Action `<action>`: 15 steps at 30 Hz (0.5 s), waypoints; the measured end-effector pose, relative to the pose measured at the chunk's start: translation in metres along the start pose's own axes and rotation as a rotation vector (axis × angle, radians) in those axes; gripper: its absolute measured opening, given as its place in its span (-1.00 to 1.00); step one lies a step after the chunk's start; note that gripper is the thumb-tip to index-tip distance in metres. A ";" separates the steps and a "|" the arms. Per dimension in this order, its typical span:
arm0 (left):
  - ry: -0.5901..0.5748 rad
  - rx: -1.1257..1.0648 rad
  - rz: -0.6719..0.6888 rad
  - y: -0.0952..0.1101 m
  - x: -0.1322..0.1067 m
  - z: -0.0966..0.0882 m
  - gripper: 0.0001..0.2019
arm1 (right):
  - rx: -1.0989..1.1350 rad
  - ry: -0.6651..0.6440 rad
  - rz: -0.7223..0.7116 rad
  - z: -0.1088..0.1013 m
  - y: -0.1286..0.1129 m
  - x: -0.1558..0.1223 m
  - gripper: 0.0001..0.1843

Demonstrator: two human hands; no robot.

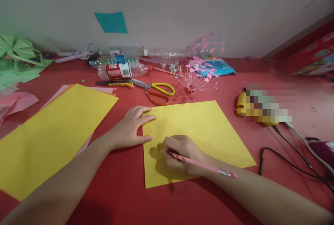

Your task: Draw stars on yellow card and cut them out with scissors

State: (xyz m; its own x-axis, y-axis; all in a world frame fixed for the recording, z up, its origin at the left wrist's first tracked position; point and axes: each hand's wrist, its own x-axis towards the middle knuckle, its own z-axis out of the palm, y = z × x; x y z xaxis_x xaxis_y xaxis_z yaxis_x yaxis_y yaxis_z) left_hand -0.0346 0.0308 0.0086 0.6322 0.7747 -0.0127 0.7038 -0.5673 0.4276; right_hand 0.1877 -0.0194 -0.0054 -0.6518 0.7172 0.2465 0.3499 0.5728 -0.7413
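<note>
- In our right hand (182, 152) we grip a slim pink pencil with a silver band (200, 164), fingers curled closed around it, its tip over the left part of the sheet below
- Our left hand (132, 127) lies spread, gripping nothing, thumb and fingertips on that sheet's left edge
- We have the flat yellow rectangular paper sheet (203, 124) on the smooth red counter (114, 200), faint star-like pencil marks (158, 126) along its left side
- Beyond it we see open metal scissors with yellow and orange handles (148, 86), near a clear plastic bottle with a red label (118, 71)
</note>
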 end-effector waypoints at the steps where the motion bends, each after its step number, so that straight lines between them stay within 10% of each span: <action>1: 0.000 -0.002 0.000 0.000 0.000 0.000 -0.45 | -0.002 -0.002 -0.007 0.000 0.000 0.000 -0.83; 15: 0.070 0.084 0.032 -0.003 -0.001 0.004 -0.47 | 0.364 0.214 0.343 -0.016 -0.002 0.004 -0.86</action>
State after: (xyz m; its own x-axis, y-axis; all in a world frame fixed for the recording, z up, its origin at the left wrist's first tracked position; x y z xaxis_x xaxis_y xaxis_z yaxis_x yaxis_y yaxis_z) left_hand -0.0365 0.0308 0.0037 0.6330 0.7715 0.0641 0.7099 -0.6115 0.3495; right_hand 0.1958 -0.0114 0.0071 -0.3767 0.9252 0.0462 0.2381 0.1450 -0.9604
